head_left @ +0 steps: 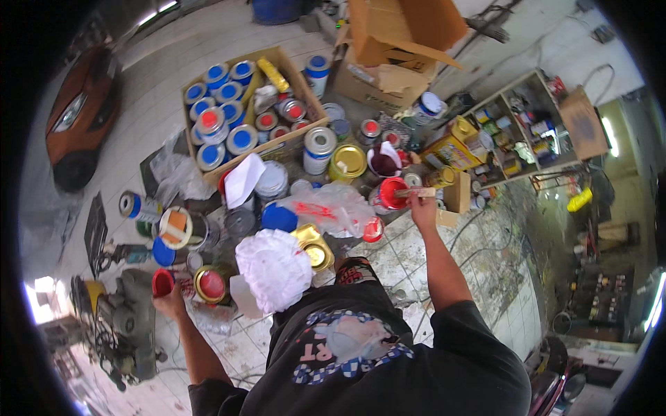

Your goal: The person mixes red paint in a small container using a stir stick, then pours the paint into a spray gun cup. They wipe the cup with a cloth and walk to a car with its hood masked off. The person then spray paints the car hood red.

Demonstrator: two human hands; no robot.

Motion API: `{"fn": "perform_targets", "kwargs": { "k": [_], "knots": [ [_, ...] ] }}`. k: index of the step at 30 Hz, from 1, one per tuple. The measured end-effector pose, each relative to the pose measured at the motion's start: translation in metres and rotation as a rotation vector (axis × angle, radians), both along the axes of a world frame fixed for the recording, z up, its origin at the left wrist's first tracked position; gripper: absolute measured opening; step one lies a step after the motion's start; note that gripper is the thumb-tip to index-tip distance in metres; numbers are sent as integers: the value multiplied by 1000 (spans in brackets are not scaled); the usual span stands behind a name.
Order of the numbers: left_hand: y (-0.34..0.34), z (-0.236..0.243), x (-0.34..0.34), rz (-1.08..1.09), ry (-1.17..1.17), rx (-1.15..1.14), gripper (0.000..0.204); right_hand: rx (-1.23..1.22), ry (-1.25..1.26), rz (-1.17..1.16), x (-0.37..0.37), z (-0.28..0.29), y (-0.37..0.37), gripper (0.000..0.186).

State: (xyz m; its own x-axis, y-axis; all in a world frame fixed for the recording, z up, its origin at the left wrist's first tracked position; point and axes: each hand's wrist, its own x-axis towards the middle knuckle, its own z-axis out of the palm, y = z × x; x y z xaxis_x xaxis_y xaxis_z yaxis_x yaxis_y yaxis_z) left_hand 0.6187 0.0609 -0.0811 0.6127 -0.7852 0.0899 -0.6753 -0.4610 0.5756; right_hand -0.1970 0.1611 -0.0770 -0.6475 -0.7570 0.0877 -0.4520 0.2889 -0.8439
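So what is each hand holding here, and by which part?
Left hand grips a small red cup by its side; right hand holds a wooden stick at one end.

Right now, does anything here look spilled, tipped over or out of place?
Yes. A blue-banded can lies on its side on the floor at the left, apart from the upright cans in the cardboard box. The floor tiles right of the right hand are smeared with dried paint.

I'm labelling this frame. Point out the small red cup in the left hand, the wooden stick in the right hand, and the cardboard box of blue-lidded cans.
small red cup [162, 282], head view, on its red rim.
wooden stick [415, 192], head view, mid-length of the stick.
cardboard box of blue-lidded cans [297, 78], head view, on its right wall.
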Motion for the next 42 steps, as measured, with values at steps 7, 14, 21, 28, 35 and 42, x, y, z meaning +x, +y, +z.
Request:
{"fn": "perform_targets", "kwargs": {
  "k": [7, 14, 21, 28, 35, 42],
  "knots": [
    [-8, 3, -9, 150, -132, 352, 131, 124, 108, -48, 11, 10, 1, 26],
    [4, 9, -16, 33, -153, 372, 124, 152, 171, 22, 15, 30, -10, 28],
    [-3, 17, -6, -159, -30, 351, 130, 222, 214, 14, 2, 23, -10, 29],
    [-3, 81, -15, -43, -195, -112, 84, 259, 299, 42, -13, 24, -10, 27],
    [-10, 221, -164, -234, -79, -455, 44, 183, 190, 168, -1, 52, -16, 25],
    [-3, 233, -264, -557, -36, -517, 29, 162, 301, 167, -13, 42, -12, 24]
  ]
}}
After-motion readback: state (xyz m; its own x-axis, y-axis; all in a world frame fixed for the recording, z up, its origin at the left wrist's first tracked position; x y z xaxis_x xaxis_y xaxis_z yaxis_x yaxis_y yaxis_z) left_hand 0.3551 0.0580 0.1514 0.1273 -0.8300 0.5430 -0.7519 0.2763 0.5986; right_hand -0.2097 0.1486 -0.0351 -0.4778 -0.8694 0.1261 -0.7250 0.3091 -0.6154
